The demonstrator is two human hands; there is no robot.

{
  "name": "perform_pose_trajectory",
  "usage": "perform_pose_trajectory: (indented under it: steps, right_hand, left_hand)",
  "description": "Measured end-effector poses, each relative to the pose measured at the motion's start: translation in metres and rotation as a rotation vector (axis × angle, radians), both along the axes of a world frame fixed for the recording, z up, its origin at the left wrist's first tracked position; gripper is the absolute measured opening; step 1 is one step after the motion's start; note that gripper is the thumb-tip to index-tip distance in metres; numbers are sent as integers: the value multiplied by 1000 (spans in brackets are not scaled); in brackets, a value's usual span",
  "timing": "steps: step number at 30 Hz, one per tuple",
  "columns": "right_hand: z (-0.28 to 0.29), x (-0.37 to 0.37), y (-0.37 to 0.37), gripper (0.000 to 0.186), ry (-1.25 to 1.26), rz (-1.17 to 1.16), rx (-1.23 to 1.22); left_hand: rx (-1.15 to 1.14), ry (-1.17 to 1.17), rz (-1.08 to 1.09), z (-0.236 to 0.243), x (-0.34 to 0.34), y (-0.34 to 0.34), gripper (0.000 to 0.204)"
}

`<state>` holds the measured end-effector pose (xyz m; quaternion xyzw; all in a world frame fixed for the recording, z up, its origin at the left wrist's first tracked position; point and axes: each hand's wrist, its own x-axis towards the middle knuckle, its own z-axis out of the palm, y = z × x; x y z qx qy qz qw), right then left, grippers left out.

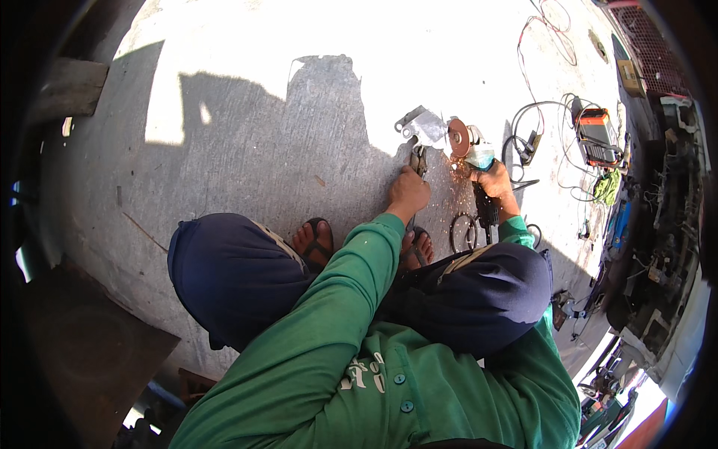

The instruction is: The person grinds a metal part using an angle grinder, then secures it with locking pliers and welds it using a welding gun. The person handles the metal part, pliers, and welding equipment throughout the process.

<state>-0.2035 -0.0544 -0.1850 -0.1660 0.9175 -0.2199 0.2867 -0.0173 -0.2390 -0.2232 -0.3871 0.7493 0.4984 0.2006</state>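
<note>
Right of the right hand (491, 179) sits an orange-and-black machine (598, 136), with a green bundle (606, 187) just beside it. Well left of the left hand (409, 192) lies a wooden block (76, 88).

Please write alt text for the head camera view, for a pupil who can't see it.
A person's right hand holds a grinder, sparks flying near its disc, while the left hand holds a metal piece with pliers. The concrete floor is part sunlit, part shaded; an orange-trimmed box sits to the right.
</note>
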Motion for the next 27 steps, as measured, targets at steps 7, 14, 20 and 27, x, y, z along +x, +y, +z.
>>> perform_pose_trajectory:
  steps: [7, 14, 20, 27]
  right_hand:
    - [-3, 7, 4, 61, 20, -9, 87]
    - [3, 0, -6, 63, 16, -5, 67]
    - [4, -4, -7, 64, -24, -35, 16]
    - [-6, 11, -3, 60, -4, -50, 100]
  left_hand:
    - [11, -13, 1, -4, -1, 0, 58]
    - [-5, -13, -2, -8, 0, -1, 60]
    - [-1, -12, -12, -4, -2, 1, 59]
    - [-27, 0, -14, -12, -1, 1, 57]
